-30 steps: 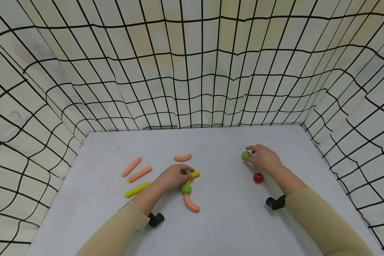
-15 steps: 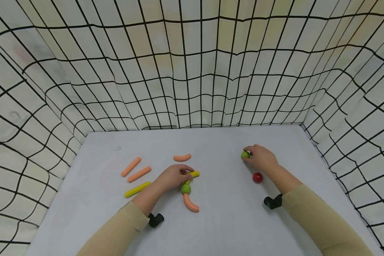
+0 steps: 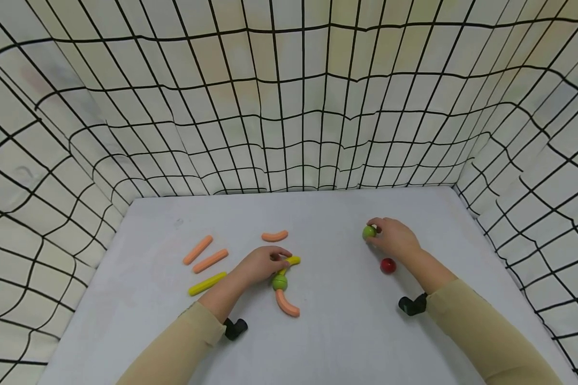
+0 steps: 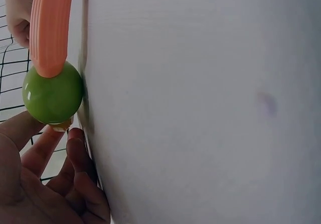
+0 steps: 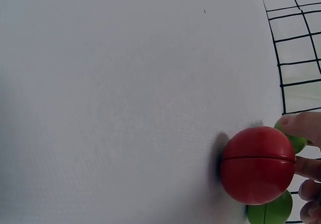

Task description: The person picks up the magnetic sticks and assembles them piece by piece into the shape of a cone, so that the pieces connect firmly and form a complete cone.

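My left hand [image 3: 262, 264] pinches a curved yellow piece [image 3: 294, 260] between thumb and fingers, partly hidden by them. That piece meets a green ball [image 3: 280, 282], and a curved orange piece [image 3: 287, 305] sticks out from the ball's near side. The left wrist view shows the grooved orange piece [image 4: 51, 28] on the green ball [image 4: 52, 92]; my fingers are just below. At the right, my right hand [image 3: 396, 237] holds another green ball [image 3: 369, 232] by its fingertips. A red ball [image 3: 388, 266] lies just nearer, below that wrist. In the right wrist view, the red ball [image 5: 258, 165] partly covers green surfaces.
Two straight orange sticks [image 3: 210, 261] and a yellow stick [image 3: 207, 284] lie on the white table [image 3: 337, 331] at the left. A short curved orange piece [image 3: 274, 236] lies beyond my left hand. Black netting [image 3: 303, 112] over white cloth walls the back and sides.
My right hand has shifted slightly left with the green ball and its fingers have closed a little more round it. The left hand and its joined pieces stay in place.
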Tool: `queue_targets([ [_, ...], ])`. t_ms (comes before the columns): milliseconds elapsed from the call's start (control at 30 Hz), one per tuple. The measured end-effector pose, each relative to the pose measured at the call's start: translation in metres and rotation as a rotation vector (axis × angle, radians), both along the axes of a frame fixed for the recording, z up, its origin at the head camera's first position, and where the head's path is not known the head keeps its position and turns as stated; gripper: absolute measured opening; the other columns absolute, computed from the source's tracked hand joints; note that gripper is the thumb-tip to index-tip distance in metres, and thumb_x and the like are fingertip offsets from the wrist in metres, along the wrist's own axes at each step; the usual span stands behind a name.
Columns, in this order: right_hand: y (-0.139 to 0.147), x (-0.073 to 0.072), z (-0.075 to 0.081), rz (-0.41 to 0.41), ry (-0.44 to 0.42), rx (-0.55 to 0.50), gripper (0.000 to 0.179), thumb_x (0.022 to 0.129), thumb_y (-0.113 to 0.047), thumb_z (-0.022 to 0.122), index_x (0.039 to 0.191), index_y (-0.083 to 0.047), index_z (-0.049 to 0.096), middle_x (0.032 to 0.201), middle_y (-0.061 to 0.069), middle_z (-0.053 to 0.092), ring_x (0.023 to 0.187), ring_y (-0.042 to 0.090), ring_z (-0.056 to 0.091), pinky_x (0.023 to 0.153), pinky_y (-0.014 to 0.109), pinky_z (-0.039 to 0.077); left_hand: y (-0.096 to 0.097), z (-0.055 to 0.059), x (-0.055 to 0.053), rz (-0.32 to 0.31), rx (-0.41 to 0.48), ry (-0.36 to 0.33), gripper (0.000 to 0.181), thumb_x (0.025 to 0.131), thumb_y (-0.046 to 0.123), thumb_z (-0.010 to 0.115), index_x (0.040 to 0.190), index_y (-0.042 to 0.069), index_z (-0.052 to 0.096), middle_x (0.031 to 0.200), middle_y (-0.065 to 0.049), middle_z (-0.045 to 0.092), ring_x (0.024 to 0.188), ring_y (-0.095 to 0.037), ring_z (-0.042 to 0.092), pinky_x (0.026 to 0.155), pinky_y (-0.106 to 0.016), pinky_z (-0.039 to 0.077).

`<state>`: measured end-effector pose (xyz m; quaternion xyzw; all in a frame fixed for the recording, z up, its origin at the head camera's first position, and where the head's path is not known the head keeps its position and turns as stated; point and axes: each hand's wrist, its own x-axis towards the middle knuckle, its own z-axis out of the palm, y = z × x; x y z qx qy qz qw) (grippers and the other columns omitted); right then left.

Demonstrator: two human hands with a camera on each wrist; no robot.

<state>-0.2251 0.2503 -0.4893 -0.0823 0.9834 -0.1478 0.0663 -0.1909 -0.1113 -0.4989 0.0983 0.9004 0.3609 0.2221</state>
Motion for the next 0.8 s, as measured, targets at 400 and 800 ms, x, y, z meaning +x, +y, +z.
queue_targets([
  [400, -0.011, 0.014, 0.017, 0.002, 0.004, -0.108, 0.044, 0.092, -0.026, 0.070, 0.132, -0.010, 0.060, 0.116, 0.015, 0.066, 0.109, 0.033, 0.060, 0.092, 0.051, 0.047, 0.002, 0.003, 0.002, 0.012, 0.008, -0.006, 0.027, 0.095, 0.031, 0.067, 0.121, 0.026, 0.070, 0.104, 0.000, 0.063, 0.082, -0.016, 0.054, 0.071, -0.031, 0.045],
  [800, -0.022, 0.020, 0.010, -0.002, -0.014, -0.218, 0.043, 0.092, -0.032, 0.069, 0.130, -0.017, 0.058, 0.117, 0.007, 0.067, 0.095, 0.026, 0.061, 0.078, 0.043, 0.049, 0.004, 0.003, 0.003, 0.020, -0.008, 0.008, 0.027, 0.095, 0.031, 0.067, 0.122, 0.025, 0.070, 0.105, 0.000, 0.063, 0.085, -0.017, 0.054, 0.074, -0.032, 0.045],
])
